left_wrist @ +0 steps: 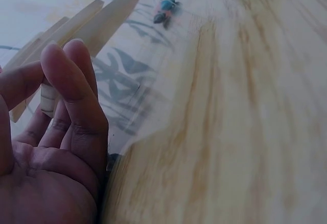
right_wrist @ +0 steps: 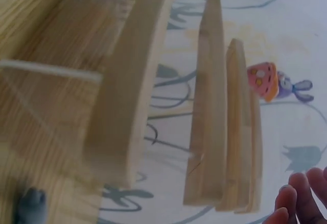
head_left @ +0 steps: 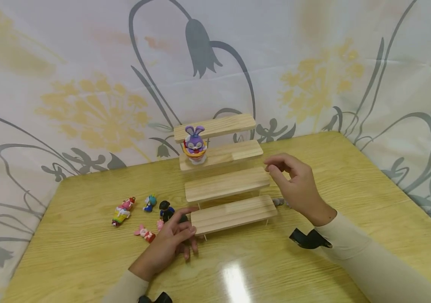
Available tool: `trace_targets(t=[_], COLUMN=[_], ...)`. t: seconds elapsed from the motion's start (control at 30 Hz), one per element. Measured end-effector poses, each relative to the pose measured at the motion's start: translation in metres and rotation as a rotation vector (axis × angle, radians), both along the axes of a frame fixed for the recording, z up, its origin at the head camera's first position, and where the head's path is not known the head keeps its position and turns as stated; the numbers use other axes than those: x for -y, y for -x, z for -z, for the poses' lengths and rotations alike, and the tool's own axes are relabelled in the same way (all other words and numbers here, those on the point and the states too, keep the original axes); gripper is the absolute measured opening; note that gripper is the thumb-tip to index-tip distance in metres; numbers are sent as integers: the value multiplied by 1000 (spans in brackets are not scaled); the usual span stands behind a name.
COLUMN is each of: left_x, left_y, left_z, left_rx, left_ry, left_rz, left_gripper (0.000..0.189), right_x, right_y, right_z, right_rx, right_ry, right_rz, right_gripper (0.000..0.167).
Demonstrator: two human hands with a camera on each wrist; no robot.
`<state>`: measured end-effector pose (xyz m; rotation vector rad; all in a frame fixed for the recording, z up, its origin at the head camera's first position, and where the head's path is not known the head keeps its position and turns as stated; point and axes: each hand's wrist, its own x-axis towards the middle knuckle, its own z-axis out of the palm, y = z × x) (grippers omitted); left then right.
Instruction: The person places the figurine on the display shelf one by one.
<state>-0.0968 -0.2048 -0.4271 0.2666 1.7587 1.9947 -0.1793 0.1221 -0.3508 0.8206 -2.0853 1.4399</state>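
A tiered wooden display shelf (head_left: 234, 213) with several steps stands on the table. My left hand (head_left: 170, 237) pinches the left end of its lowest step; in the left wrist view the thumb and fingers close around that wooden end (left_wrist: 48, 99). Beside the step above it, my right hand (head_left: 294, 181) hovers near the right ends with loosely curled fingers and nothing in them. From the right wrist view, its fingertips (right_wrist: 301, 193) are apart from the steps. A purple rabbit figurine (head_left: 195, 145) in a cup sits at the left of the second step from the top.
Left of the shelf lie several small figurines: a pink-and-yellow one (head_left: 123, 211), a blue one (head_left: 149, 203), a black-capped one (head_left: 166, 210) and a pink-eared one (head_left: 145, 233). A small grey object (head_left: 280, 202) lies by the shelf's right end. Patterned fabric (head_left: 98, 63) hangs behind.
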Motion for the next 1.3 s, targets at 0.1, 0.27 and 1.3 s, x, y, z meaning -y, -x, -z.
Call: trace_targets(t=[0.1,0.27,1.3], left_x=[0,0,-1], left_y=[2,3,-3], left_z=[-2,-4,-2], left_rx=[-8,-11,-29], left_ry=[8,25,27], left_rz=[4,4,8], left_gripper=[59,59,54], right_x=[-11,-26,-61], right_y=[1,2,23], right_z=[5,14,52], right_rx=[10,90,184], right_ry=[-37,-88,-734], right_rz=[46,77,-142], right_gripper=[18,15,11])
